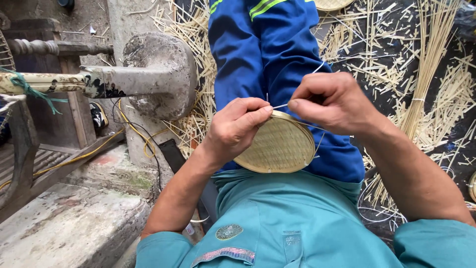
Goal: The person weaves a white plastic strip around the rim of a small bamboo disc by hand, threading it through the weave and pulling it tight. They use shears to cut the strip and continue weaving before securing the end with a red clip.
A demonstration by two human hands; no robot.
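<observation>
On the person's lap, against the blue trouser leg [258, 54], rests a small round woven tray [280, 145] of pale bamboo, tilted slightly toward the body. At its upper rim, the left hand [233, 126] steadies the edge, thumb and forefinger closed on the rim where a thin pale strand [303, 84] passes. The right hand [333, 101] sits just beside it, its fingers pinched shut on that same strand, which runs up and away over the trouser leg. The two hands almost touch at the rim.

Around the legs, the floor is littered with bamboo offcuts [377, 64], and a tied bundle of long splints [426, 74] lies to the right. To the left stand a worn stone block [158, 74] and a yellow cable [99, 146].

From here the risks look small but real. The strand seems fine and taut, so a hard or crooked pull could snap it or fray it against the rim. The tray is held by one pinch only, and it could slip or turn on the lap, loosening the binding.
</observation>
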